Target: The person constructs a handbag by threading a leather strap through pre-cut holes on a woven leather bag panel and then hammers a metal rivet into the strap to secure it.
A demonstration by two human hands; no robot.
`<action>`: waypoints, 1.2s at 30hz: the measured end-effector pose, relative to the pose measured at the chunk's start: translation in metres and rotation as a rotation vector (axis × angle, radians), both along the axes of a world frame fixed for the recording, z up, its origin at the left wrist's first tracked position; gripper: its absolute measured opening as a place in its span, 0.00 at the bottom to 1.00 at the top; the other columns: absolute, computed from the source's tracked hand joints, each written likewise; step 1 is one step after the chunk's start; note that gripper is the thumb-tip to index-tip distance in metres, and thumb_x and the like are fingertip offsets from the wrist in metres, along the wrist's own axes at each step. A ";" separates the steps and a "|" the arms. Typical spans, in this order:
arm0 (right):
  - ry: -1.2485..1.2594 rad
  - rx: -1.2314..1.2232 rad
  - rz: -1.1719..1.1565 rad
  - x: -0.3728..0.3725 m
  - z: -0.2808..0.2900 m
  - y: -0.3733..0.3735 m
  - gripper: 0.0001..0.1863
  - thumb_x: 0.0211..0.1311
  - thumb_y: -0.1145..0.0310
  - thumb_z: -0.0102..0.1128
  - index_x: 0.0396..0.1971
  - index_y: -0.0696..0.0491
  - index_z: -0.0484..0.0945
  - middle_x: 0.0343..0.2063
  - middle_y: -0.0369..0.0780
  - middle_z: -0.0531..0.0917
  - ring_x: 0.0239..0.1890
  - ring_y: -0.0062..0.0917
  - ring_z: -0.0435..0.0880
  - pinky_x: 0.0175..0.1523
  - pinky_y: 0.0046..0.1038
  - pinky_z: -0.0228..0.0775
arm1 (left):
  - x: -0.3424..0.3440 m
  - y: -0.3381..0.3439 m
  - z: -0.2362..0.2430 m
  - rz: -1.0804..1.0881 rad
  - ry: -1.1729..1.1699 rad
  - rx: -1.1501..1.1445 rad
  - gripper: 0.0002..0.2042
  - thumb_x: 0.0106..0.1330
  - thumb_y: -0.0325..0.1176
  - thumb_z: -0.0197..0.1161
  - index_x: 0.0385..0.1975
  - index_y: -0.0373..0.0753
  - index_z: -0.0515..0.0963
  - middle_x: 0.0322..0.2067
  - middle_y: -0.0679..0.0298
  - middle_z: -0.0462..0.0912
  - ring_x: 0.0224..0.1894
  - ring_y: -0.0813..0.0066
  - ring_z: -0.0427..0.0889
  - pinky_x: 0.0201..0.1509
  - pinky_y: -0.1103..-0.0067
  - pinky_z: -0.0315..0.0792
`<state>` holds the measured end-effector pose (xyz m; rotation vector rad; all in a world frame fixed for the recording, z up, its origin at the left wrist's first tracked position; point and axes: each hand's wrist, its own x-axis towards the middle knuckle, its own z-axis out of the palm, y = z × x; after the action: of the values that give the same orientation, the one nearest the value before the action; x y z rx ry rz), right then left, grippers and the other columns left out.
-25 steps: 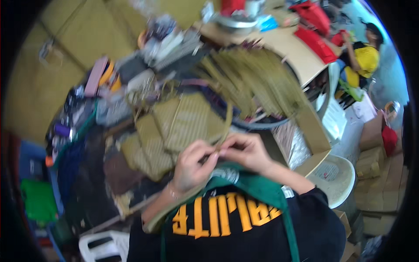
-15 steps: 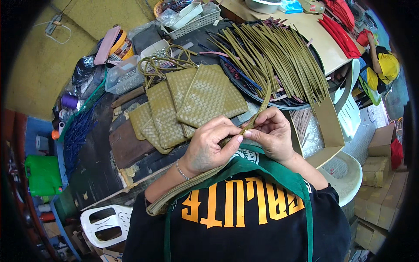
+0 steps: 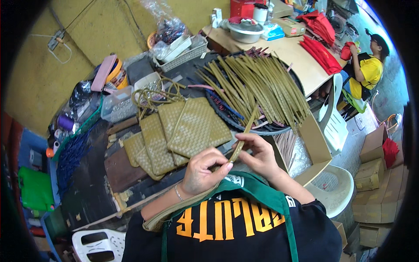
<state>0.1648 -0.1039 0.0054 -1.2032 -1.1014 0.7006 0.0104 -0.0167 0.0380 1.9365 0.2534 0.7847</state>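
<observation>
A flat olive strip (image 3: 246, 131) runs from my hands up toward the round black tray (image 3: 286, 128). My left hand (image 3: 204, 171) is closed, its thumb and fingers pinching the strip near my chest. Just up along it, my right hand (image 3: 257, 153) grips the same strip between thumb and bent fingers. An olive band of layered strips (image 3: 159, 218) trails from my left hand along my forearm; its joint with the held strip is hidden. Beyond my left hand lie several olive woven bags (image 3: 192, 124) with thin corded straps. Many loose olive strips (image 3: 266, 87) are heaped on the tray.
Clear bins of small metal pieces (image 3: 117, 105) and a grey basket (image 3: 181, 56) stand behind the bags. An open cardboard box (image 3: 316, 137) and white chairs (image 3: 334, 187) are at my right. A person in yellow (image 3: 370, 72) sits far right, handling something red.
The view has tilted upward, showing more of the far table and the seated person. My right fingers have opened out a little along the strip, which now lies straighter between my hands.
</observation>
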 end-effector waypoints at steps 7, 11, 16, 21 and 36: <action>-0.804 -0.103 -0.586 0.087 -0.028 0.047 0.13 0.46 0.74 0.57 0.36 0.53 0.75 0.27 0.43 0.72 0.31 0.34 0.72 0.37 0.28 0.68 | -0.002 -0.001 0.013 -0.182 -0.104 0.113 0.03 0.47 0.22 0.61 0.21 0.31 0.74 0.22 0.60 0.74 0.23 0.75 0.74 0.26 0.83 0.68; -0.742 0.069 -0.674 0.104 -0.027 0.054 0.11 0.48 0.73 0.56 0.35 0.55 0.75 0.29 0.42 0.72 0.32 0.31 0.74 0.35 0.25 0.68 | -0.003 0.000 0.010 -0.196 -0.122 0.079 0.03 0.47 0.22 0.61 0.21 0.31 0.75 0.23 0.60 0.74 0.24 0.74 0.73 0.26 0.83 0.68; 0.211 0.104 -0.394 0.103 -0.026 0.065 0.08 0.57 0.68 0.49 0.34 0.55 0.71 0.30 0.39 0.72 0.31 0.25 0.77 0.32 0.19 0.70 | 0.001 0.002 0.010 -0.222 -0.114 0.108 0.04 0.48 0.23 0.62 0.22 0.32 0.74 0.23 0.60 0.74 0.24 0.74 0.74 0.26 0.83 0.68; 0.867 0.263 -0.059 0.087 -0.007 0.059 0.08 0.60 0.63 0.43 0.33 0.52 0.65 0.33 0.40 0.71 0.37 0.31 0.77 0.36 0.21 0.73 | 0.007 0.008 0.010 -0.232 -0.044 0.102 0.04 0.48 0.23 0.61 0.22 0.31 0.74 0.23 0.61 0.74 0.25 0.74 0.74 0.27 0.82 0.68; 0.919 0.139 0.011 0.056 0.008 0.028 0.09 0.51 0.78 0.52 0.33 0.55 0.67 0.29 0.41 0.77 0.33 0.25 0.78 0.36 0.20 0.71 | 0.010 0.008 0.007 -0.196 -0.050 0.080 0.03 0.48 0.22 0.60 0.23 0.32 0.75 0.23 0.61 0.75 0.25 0.73 0.74 0.28 0.82 0.68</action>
<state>0.2208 -0.0763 0.0134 -0.6176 -0.3710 1.0204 0.0207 -0.0087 0.0450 1.9783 0.0010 0.7212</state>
